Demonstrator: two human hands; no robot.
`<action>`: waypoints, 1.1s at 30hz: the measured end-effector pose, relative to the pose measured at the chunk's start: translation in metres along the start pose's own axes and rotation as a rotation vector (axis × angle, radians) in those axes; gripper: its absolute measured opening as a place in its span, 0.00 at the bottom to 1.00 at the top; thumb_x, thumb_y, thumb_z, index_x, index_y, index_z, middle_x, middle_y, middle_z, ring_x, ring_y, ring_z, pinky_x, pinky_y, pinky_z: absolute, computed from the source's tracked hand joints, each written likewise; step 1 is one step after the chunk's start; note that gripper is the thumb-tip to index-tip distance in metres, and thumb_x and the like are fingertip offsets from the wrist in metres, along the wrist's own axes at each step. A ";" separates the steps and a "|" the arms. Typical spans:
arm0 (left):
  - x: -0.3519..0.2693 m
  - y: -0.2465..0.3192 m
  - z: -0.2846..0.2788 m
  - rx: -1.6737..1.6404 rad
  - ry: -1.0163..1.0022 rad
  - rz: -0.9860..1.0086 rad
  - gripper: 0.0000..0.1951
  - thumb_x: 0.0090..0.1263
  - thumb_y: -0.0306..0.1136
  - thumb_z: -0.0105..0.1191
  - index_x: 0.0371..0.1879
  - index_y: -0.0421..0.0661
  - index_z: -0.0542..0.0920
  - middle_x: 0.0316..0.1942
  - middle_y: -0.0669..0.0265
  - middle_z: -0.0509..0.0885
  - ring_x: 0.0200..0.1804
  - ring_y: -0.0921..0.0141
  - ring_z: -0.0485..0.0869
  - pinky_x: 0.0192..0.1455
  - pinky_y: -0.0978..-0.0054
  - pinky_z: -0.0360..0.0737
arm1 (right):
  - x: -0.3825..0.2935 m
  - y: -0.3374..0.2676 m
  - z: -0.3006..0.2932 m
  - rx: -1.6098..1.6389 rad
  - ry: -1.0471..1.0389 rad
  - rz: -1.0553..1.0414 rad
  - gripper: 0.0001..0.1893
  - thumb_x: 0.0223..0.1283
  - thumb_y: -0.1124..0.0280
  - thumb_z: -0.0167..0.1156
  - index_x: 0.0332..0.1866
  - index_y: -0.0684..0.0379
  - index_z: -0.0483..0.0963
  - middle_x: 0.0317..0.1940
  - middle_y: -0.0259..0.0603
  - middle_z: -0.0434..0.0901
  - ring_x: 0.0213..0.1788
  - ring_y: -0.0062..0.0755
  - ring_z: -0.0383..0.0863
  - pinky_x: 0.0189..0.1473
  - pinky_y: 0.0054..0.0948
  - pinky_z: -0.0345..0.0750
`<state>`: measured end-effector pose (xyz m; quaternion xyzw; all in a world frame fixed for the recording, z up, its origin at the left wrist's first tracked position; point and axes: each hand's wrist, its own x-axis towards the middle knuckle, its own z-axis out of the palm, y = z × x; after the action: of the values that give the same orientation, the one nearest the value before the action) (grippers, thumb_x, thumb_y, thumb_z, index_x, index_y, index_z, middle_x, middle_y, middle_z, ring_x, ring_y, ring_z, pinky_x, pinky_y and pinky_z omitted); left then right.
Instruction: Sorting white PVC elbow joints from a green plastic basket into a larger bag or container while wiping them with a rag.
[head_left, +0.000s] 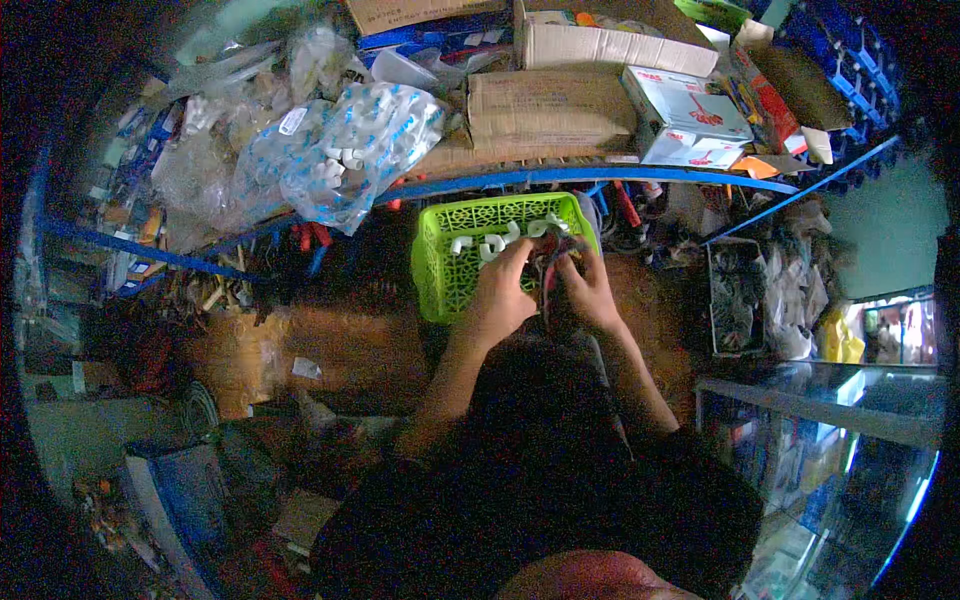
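A bright green plastic basket with openwork walls sits in front of me, below the shelf edge. Several white plastic pipe elbows lie in it. Over the right part of the basket, my left hand and my right hand face each other, fingers bent around a small dark object. Reddish parts show on this object and a thin length hangs down between the hands; blur and dimness hide what it is.
Above the basket, a blue-edged shelf carries a clear plastic bag with white fittings, cardboard boxes and a white printed box. A glass display case stands at right. Wooden flooring shows at left.
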<state>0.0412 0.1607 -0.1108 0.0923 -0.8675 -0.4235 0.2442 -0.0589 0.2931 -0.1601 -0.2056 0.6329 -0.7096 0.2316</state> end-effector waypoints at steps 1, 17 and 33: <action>0.001 0.002 -0.005 -0.017 -0.042 0.011 0.26 0.57 0.24 0.64 0.57 0.42 0.76 0.49 0.48 0.83 0.53 0.50 0.82 0.58 0.60 0.78 | 0.003 -0.001 -0.002 0.018 0.000 0.056 0.18 0.73 0.68 0.56 0.63 0.63 0.69 0.42 0.34 0.80 0.38 0.18 0.77 0.39 0.20 0.75; 0.001 -0.034 0.029 -1.265 0.136 -0.827 0.13 0.74 0.29 0.50 0.54 0.41 0.76 0.43 0.67 0.86 0.45 0.73 0.82 0.54 0.71 0.77 | -0.015 -0.009 0.018 -0.698 -0.045 -0.192 0.25 0.68 0.68 0.59 0.67 0.63 0.64 0.36 0.62 0.82 0.36 0.59 0.84 0.38 0.44 0.80; 0.017 -0.046 0.018 0.160 -0.078 -0.019 0.21 0.62 0.29 0.65 0.53 0.44 0.76 0.43 0.52 0.85 0.44 0.53 0.86 0.45 0.59 0.82 | 0.034 -0.019 -0.066 0.867 0.073 -0.003 0.23 0.75 0.51 0.46 0.64 0.55 0.70 0.59 0.42 0.77 0.55 0.37 0.80 0.55 0.37 0.77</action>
<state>0.0150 0.1377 -0.1501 0.1033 -0.9064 -0.3584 0.1982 -0.1265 0.3277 -0.1489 -0.0648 0.2840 -0.9169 0.2729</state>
